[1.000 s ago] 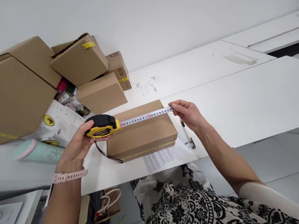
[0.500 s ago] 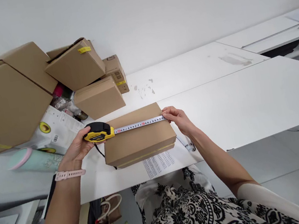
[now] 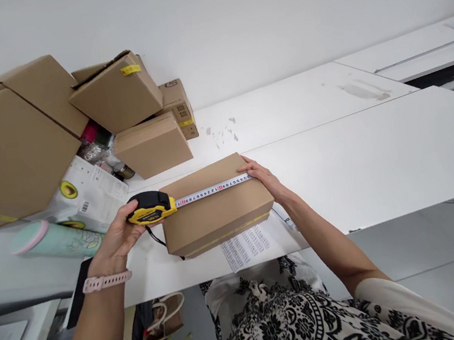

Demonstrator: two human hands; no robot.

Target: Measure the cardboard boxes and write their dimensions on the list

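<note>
My left hand (image 3: 119, 231) is closed around a yellow and black tape measure (image 3: 153, 208), whose case overhangs the left end of a brown cardboard box (image 3: 217, 217). A white measuring blade (image 3: 199, 195) runs out of the case across the box's top. At the box's right end, my right hand (image 3: 264, 177) presses the blade's tip against the edge, fingers bent over the box's far corner. Just what the thumb touches is partly hidden. A dark wrist strap (image 3: 155, 236) hangs from the case. Under the box's near side lies a printed sheet (image 3: 245, 248).
Several cardboard boxes (image 3: 153, 147) crowd the left back of the white table (image 3: 362, 161). A mint green bottle (image 3: 56, 239) lies beside a white avocado-print package (image 3: 88, 185). Below the table's front edge stands a brown bag with pale handles (image 3: 164, 318).
The box has shifted slightly right with the tape measure. My right hand's fingers have spread farther over the box's far right corner. The view has moved a little.
</note>
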